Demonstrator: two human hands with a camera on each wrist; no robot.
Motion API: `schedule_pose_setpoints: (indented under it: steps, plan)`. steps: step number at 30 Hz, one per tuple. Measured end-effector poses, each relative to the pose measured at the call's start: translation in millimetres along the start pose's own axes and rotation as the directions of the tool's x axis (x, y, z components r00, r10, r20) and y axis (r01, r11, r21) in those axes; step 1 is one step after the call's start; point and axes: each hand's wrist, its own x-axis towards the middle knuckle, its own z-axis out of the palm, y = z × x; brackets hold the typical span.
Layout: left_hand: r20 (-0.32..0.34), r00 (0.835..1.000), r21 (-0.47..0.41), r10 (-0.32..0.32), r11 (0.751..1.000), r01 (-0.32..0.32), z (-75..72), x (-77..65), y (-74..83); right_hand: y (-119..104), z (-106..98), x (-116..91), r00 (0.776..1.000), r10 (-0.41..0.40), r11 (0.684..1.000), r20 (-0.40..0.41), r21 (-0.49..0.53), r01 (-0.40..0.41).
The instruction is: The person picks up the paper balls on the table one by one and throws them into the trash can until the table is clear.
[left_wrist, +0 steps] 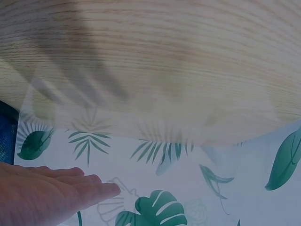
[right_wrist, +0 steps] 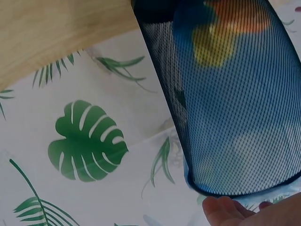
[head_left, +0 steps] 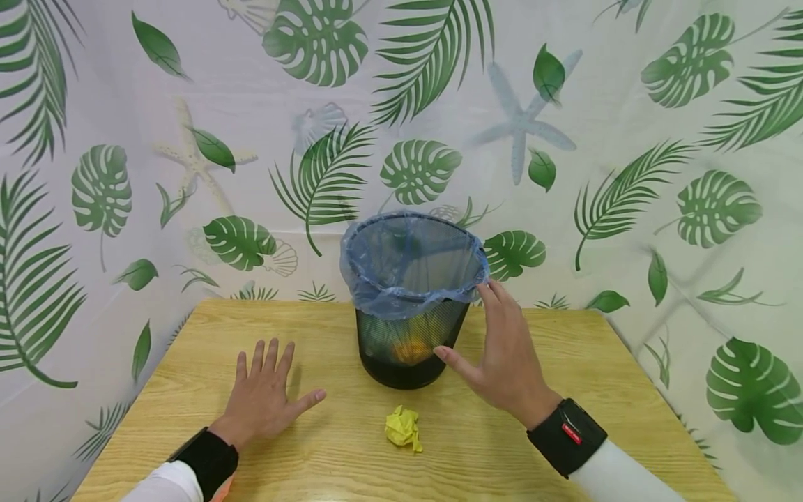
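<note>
A black mesh wastebasket [head_left: 410,345] stands near the back of the table, lined with a thin blue plastic bag [head_left: 395,303] folded over its rim. Yellow and orange crumpled paper [right_wrist: 214,44] shows through the mesh. My right hand [head_left: 511,355] is at the basket's right side, fingertips right at the rim and thumb held apart. Left of the basket, my left hand [head_left: 263,397] is spread palm down over the table with nothing in it. A crumpled yellow paper ball [head_left: 403,427] lies on the table in front of the basket, between the hands.
The wooden table [head_left: 339,467] has a light grain. Behind it and at both sides hangs a white sheet [head_left: 433,104] printed with leaves, shells and starfish. A bit of something orange [head_left: 222,489] peeks out beside the left wristband [head_left: 205,464].
</note>
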Motion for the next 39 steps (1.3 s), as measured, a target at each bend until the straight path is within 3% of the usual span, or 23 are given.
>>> schedule_pose_setpoints:
  steps: [6,11,14,20,29,39]
  plan:
    - [-0.010,1.000,0.010,0.000,1.000,0.001,-1.8,-0.5,-0.1,-2,13,-26,0.996,0.068,0.998,0.057,0.004,-0.069]
    - [-0.011,1.000,0.009,0.001,1.000,-0.001,-2.7,-1.3,0.5,-8,28,-48,0.977,0.093,0.996,0.192,-0.012,-0.093]
    - [-0.002,1.000,0.005,-0.004,1.000,0.004,-2.6,-1.9,1.1,-13,37,-58,0.943,0.092,0.996,0.320,-0.026,-0.088]
    - [0.000,1.000,-0.010,-0.005,1.000,0.005,-0.8,-2.4,0.8,-23,54,-69,0.842,0.101,0.995,0.531,-0.041,-0.093]
    - [0.000,1.000,-0.003,-0.008,1.000,0.008,0.9,-3.3,1.8,-30,78,-81,0.775,0.039,0.999,0.631,-0.007,-0.044]
    - [-0.037,0.999,-0.005,0.010,1.000,-0.010,0.3,-3.6,2.5,-32,91,-86,0.739,0.034,0.999,0.672,0.009,-0.054]
